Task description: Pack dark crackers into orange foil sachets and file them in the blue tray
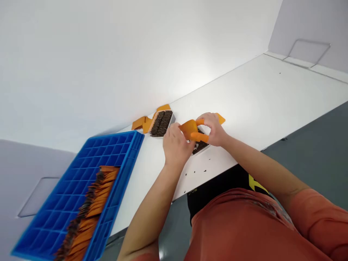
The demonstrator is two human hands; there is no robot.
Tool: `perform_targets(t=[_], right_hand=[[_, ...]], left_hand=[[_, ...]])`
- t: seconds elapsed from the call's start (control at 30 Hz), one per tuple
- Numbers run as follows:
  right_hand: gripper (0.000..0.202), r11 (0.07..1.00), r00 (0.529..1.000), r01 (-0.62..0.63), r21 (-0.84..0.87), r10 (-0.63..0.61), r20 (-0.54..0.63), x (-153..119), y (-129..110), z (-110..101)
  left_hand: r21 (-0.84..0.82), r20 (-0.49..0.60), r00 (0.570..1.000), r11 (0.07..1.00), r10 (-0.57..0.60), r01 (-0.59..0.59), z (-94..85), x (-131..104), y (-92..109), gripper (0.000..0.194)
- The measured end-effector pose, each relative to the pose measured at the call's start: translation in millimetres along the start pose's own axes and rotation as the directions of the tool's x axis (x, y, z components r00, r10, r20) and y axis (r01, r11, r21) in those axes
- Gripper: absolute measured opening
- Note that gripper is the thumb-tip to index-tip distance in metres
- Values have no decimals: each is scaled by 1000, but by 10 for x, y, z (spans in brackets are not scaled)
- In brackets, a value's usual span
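Observation:
A small orange pouch (188, 129) is held up between my two hands above the table. My left hand (176, 143) is closed on its left side. At its right edge, my right hand (213, 131) pinches with thumb and forefinger, both covered in orange finger cots. Below them is a pale box (200, 146) with short dark pieces in it, partly hidden by my hands. Just beyond my left hand stands another pale box (162, 124) packed with rows of dark, rough pieces. The pouch's contents, if any, cannot be seen.
Flat orange pouches (139, 123) lie behind the farther box, and an orange piece (220, 118) shows past my right hand. On the left, a blue compartmented tray (129, 148) holds a row of orange pouches (94, 206) with dark ends. Dark crumbs (204, 170) dot the table's front edge.

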State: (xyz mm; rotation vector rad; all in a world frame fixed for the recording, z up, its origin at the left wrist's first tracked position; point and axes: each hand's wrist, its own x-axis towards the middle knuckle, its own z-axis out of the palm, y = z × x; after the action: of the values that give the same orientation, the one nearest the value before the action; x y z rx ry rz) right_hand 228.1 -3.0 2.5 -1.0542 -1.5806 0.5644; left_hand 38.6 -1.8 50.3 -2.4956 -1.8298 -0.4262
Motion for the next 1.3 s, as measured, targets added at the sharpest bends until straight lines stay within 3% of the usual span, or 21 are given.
perform_targets(t=[0.13,0.23,0.33,0.43,0.57,0.67,0.83,1.03,1.13,1.23,1.3], right_hand=[[46,996,995,-72,54,76,-59,31,66,15],[49,983,986,-132,126,143,-86,61,119,5],[57,953,984,-134,274,160,-77,81,160,8],[58,929,993,-109,354,121,-12,88,162,0],[53,923,984,-172,344,147,97,86,114,-69],[48,888,975,-218,406,175,139,86,85,-110],[48,833,979,-205,514,174,109,105,81,-94],[64,820,974,-212,532,219,50,143,47,-89],[76,813,970,-215,541,240,25,139,17,-74],[82,824,975,-202,530,222,26,122,8,-32],[84,821,979,-191,537,199,44,114,20,-2]], left_hand=[[-279,-39,999,960,4,-15,207,-43,-40,76],[-572,-167,985,810,37,-127,365,-74,-135,87],[-745,-352,936,596,30,-299,487,-50,-175,58],[-793,-409,912,507,-31,-338,532,-4,-146,42],[-808,-412,908,492,-79,-324,531,24,-85,48],[-778,-427,903,532,-57,-334,532,32,-75,51],[-665,-489,872,644,7,-378,543,54,-116,47],[-629,-478,877,678,48,-380,590,52,-166,42],[-575,-491,860,690,139,-440,590,57,-188,66],[-497,-478,823,678,308,-542,542,53,-152,94],[-499,-413,834,675,366,-543,498,34,-80,90]])
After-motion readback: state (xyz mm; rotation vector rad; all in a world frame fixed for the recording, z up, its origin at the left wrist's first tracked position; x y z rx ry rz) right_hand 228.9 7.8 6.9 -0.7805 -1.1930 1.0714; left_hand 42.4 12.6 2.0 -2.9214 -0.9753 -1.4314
